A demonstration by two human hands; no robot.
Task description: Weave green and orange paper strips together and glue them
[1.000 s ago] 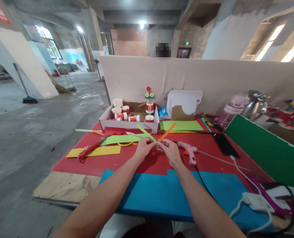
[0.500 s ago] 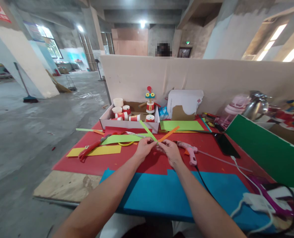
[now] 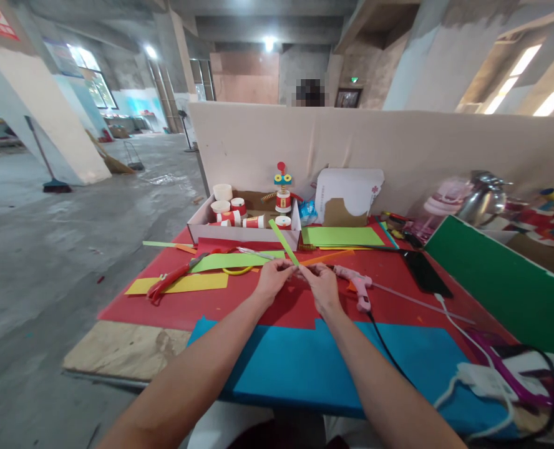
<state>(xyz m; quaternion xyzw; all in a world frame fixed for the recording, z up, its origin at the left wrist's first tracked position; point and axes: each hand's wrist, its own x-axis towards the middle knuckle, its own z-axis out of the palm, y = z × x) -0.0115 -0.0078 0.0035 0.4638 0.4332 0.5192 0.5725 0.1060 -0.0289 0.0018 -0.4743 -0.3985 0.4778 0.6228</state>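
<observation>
Over the red sheet, my left hand point(image 3: 275, 278) and my right hand point(image 3: 322, 284) meet with fingertips pinched together. Between them they hold the crossing ends of two narrow paper strips. The green paper strip point(image 3: 282, 240) slants up and to the left from the fingertips. The orange paper strip point(image 3: 330, 257) points out to the right, low over the table. My fingers hide the joint where the strips meet. Just right of my right hand lies a pink glue gun point(image 3: 359, 287). Left of my left hand are red-handled scissors point(image 3: 171, 280) on green and yellow paper.
Behind my hands stands a shallow box point(image 3: 244, 236) with paper cups and a cup figure point(image 3: 282, 187). A phone point(image 3: 427, 274) with a white cable, a green board point(image 3: 506, 287) and a power strip point(image 3: 501, 380) occupy the right. Blue paper point(image 3: 296, 368) covers the front edge.
The orange strip has swung down to the right and lies flatter. The green strip has tilted a little more upright. Both hands keep their pinch in nearly the same place.
</observation>
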